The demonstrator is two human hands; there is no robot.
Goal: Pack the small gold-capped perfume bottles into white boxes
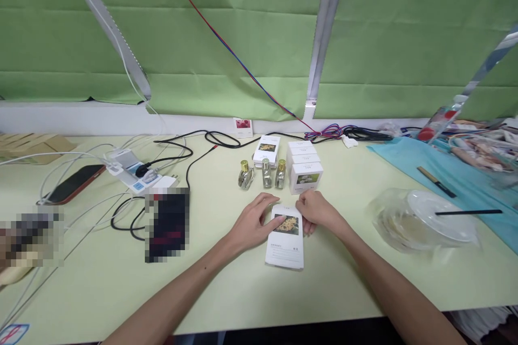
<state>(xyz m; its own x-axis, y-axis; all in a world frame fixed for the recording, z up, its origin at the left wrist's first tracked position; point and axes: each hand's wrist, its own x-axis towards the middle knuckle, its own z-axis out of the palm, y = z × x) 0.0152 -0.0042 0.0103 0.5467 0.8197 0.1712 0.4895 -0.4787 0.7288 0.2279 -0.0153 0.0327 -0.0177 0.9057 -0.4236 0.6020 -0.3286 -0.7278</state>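
A flat white carton (284,253) with a yellow flower picture lies on the table in front of me. My left hand (256,221) holds its upper left side, the thumb on the picture and the index finger reaching past the top edge. At the upper right corner, my right hand (318,211) is closed with curled fingers against the carton; its fingertips are partly hidden. Just beyond stand three small glass bottles: one with a gold cap (245,177), a middle one with a paler cap (266,175), and another gold-capped one (280,177).
Behind the right hand stands a row of white boxes (306,175). More flat cartons (266,152) lie behind the bottles. Cables and a power strip (133,170) spread at left, near a phone (76,184). A bagged plastic container (424,221) sits at right beside blue cloth (404,153).
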